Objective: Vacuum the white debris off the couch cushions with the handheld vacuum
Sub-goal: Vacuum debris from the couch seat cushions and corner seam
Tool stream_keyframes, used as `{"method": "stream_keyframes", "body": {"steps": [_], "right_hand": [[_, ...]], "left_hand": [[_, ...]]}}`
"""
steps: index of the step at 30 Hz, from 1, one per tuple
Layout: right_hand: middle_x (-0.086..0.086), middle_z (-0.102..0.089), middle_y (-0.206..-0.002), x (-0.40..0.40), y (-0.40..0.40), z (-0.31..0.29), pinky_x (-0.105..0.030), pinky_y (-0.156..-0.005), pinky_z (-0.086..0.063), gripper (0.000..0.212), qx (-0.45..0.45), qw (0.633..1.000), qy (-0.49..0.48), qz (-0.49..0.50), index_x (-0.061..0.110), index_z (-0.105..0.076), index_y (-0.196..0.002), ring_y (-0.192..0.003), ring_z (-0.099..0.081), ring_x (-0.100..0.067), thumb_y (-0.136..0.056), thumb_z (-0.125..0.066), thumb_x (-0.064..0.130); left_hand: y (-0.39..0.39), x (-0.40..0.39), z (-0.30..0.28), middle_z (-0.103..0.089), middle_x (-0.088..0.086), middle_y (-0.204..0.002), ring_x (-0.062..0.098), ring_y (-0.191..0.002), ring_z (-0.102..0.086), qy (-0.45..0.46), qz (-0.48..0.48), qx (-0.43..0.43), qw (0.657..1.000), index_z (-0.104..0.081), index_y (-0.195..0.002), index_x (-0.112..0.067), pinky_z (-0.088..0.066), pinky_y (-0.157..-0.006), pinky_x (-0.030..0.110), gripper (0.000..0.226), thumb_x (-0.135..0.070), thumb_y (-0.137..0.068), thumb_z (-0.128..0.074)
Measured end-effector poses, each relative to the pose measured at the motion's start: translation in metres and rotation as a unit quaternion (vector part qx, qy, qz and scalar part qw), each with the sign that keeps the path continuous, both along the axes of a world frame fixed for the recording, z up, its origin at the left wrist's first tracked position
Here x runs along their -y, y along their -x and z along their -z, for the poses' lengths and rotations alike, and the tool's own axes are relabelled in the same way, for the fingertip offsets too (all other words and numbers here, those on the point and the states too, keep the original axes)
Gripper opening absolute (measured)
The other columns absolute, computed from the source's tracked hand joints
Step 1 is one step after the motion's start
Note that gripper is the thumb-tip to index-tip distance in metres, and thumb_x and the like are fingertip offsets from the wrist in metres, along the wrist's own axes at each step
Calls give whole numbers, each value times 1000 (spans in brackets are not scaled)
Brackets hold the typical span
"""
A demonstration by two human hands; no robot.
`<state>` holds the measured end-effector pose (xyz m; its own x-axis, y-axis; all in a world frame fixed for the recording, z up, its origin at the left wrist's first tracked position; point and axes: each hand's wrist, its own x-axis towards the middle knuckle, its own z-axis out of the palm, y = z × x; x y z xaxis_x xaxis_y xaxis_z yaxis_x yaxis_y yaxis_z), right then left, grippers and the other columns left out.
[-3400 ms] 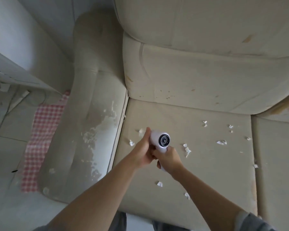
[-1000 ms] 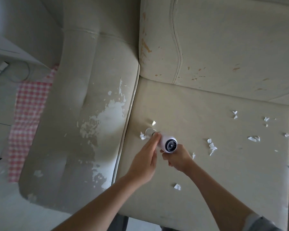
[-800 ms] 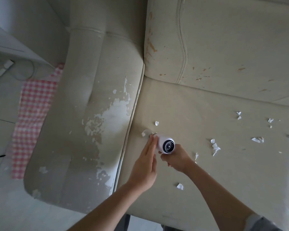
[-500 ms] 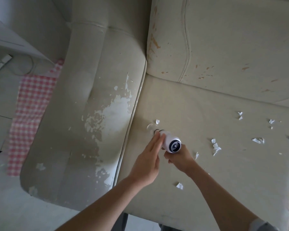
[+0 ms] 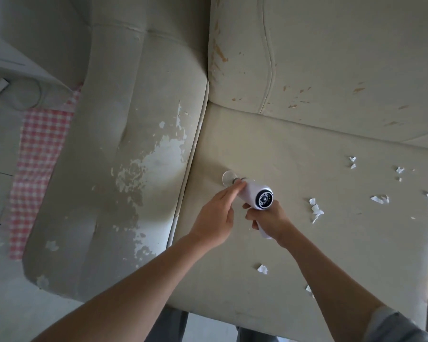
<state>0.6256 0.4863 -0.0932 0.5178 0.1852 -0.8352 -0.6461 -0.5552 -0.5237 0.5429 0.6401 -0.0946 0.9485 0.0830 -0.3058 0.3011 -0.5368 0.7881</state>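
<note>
Couch [image 5: 344, 58]: beige, worn; orange-brown marks on the back cushion.
Armrest [image 5: 134, 144]: left of the seat, its covering peeled to pale patches near the seat seam.
Seat cushion [image 5: 294, 149]: carries all the debris and the vacuum nozzle.
Floor [image 5: 3, 144]: pale, left of the armrest, with a red-checked cloth [image 5: 40, 156] lying along the armrest base.
Left hand [image 5: 215, 215]: over the seat's left part, fingers straight and together, fingertips resting on the vacuum barrel.
Right hand [image 5: 269, 220]: curled tight round the vacuum's handle, just right of the left hand.
Vacuum [image 5: 256, 196]: white, with a dark round rear grille facing the camera; its clear round nozzle is at the seat surface near the left seam, about midway between back and front edges.
Debris [image 5: 315, 209]: white paper scraps; a cluster just right of the vacuum, more toward the seat's right edge, two near the front edge.
</note>
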Motion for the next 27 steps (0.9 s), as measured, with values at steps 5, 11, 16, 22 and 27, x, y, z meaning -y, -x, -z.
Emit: {"method": "stream_keyframes", "body": {"steps": [5,11,16,22,27], "right_hand": [[-7,-70,-81,65,21,-16,-39,-62,-49,17,16,998,51,36,15,-70,-80,-52,-59,-19,-69,-65,3],[-7,-67,-74,144,40,-32,-35,-59,-46,16,26,995,59,81,10,-69,-79,-51,-55,-21,-73,-62,-4],[-6,-64,-72,178,47,-24,-26,-53,-45,14,-12,997,56,56,5,-69,-82,-52,-53,-20,-76,-62,-6],[-8,-64,-68,190,51,-18,-28,-56,-44,10,-28,998,47,1,1,-68,-77,-48,-52,-19,-71,-64,8],[-9,-64,-70,195,63,-22,-34,-61,-44,7,-63,997,30,-31,6,-67,-76,-52,-51,-22,-74,-61,3]], "left_hand": [[3,52,-9,-37,-9,-160,11,-142,-43,36,77,0,996,-33,-156,-25,-43,-111,33,70,1,-91,-39],[10,130,-17,-26,-9,-165,15,-143,-42,65,119,13,991,-28,-158,-28,-46,-108,33,71,-2,-93,-40],[25,162,-10,-32,-7,-163,18,-139,-48,57,115,-6,992,-32,-157,-24,-50,-101,35,68,-3,-92,-37],[38,168,-11,-43,-9,-155,16,-131,-53,15,85,1,996,-39,-151,-27,-51,-97,35,63,-3,-93,-38],[73,191,-20,-14,-7,-168,14,-147,-29,-35,106,-49,993,-5,-161,-28,-41,-110,32,74,-7,-99,-40]]}}
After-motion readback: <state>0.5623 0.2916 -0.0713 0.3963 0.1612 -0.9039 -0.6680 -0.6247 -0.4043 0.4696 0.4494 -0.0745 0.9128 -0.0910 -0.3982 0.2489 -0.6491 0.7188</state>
